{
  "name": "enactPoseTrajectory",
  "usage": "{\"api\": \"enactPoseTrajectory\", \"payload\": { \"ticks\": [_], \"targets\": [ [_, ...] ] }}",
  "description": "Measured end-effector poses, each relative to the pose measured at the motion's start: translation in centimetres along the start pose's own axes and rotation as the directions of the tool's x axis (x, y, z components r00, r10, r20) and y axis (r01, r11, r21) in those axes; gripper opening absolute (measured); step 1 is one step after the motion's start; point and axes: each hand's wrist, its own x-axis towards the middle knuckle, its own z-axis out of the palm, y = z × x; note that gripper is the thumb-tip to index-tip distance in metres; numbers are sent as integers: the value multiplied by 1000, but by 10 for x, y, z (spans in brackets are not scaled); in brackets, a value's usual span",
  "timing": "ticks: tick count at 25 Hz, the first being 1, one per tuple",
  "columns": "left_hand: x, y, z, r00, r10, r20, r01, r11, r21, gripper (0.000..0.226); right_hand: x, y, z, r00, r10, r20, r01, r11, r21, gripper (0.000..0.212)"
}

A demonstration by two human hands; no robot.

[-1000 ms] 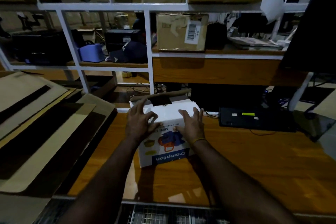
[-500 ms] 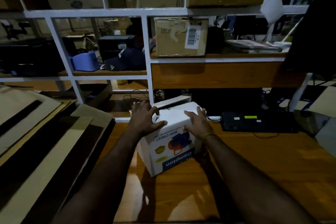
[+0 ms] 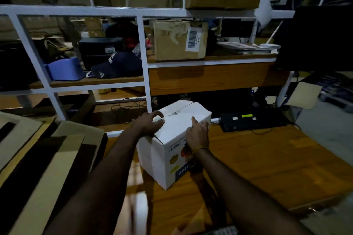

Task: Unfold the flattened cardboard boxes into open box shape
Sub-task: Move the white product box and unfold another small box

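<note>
A white printed cardboard box point(image 3: 168, 131) stands in box shape on the wooden table point(image 3: 267, 160), turned so one corner faces me, its top flaps folded down. My left hand point(image 3: 149, 123) curls over the box's top left edge and grips it. My right hand point(image 3: 197, 133) lies flat against the printed right face, fingers pointing up to the top edge. A stack of flattened cardboard boxes point(image 3: 44, 160) lies to the left of the table.
A white metal shelf frame point(image 3: 144, 59) rises behind the table, holding a brown box with a barcode label point(image 3: 179, 41), a dark cap point(image 3: 118, 66) and a blue container point(image 3: 65, 68). A black device point(image 3: 250, 120) with cables sits at the table's back right.
The box has been turned so its corner faces me and drawn slightly closer. My right hand slid from the top onto the printed side; my left hand stayed on the top left edge.
</note>
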Motion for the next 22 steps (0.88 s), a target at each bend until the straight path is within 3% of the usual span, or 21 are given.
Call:
{"api": "enactPoseTrajectory", "payload": {
  "ticks": [3, 6, 7, 9, 11, 17, 22],
  "targets": [
    [-2, 0, -9, 998, -16, 59, 10, 995, 99, 54, -21, -5, 12, 996, 16, -93, -14, 1000, 21, 49],
    [8, -7, -7, 991, -4, 133, -9, 996, 91, 85, -35, -7, 15, 990, 24, -140, -3, 989, 146, 44],
    [7, -7, -6, 985, -5, 173, -12, 996, 92, 84, -40, -8, 14, 987, 14, -158, 17, 982, 188, 43],
    [-8, 4, -8, 974, 15, 226, -43, 992, 118, 58, -51, -5, 9, 982, -46, -183, 91, 965, 245, 47],
    [-12, 14, -9, 979, 46, 198, -82, 980, 179, 51, -66, 1, 4, 975, -122, -185, 171, 946, 277, 60],
    [-34, 46, -3, 979, 173, 111, -203, 894, 399, 54, -92, 25, -19, 936, -240, -256, 299, 927, 227, 71],
    [-44, 71, -2, 943, 332, -5, -298, 853, 429, 64, -92, 35, -36, 881, -379, -283, 357, 925, -126, 62]
  ]
}}
